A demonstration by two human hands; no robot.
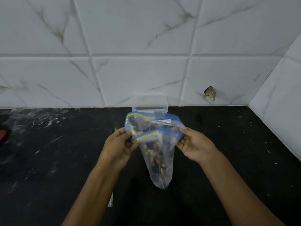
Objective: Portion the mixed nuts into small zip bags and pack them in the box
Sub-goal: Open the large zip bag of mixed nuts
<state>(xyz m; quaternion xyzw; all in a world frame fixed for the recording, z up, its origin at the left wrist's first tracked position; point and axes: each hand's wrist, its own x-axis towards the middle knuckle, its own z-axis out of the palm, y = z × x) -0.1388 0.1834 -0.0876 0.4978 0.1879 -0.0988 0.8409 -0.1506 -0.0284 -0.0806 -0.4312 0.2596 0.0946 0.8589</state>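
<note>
A clear zip bag (160,175) with a blue and yellow-green zip strip hangs above the black counter, its mouth spread open. Mixed nuts (154,158) lie in its lower half. My left hand (119,144) pinches the left end of the zip strip. My right hand (195,145) grips the right end. Behind the bag, against the wall, stands a clear plastic box (149,103), partly hidden by the bag's mouth.
The black counter (48,160) is dusted with pale specks. A red object (2,134) pokes in at the left edge. Part of a clear plastic piece (110,200) shows beside my left forearm. White marbled tile walls meet in a corner at the right.
</note>
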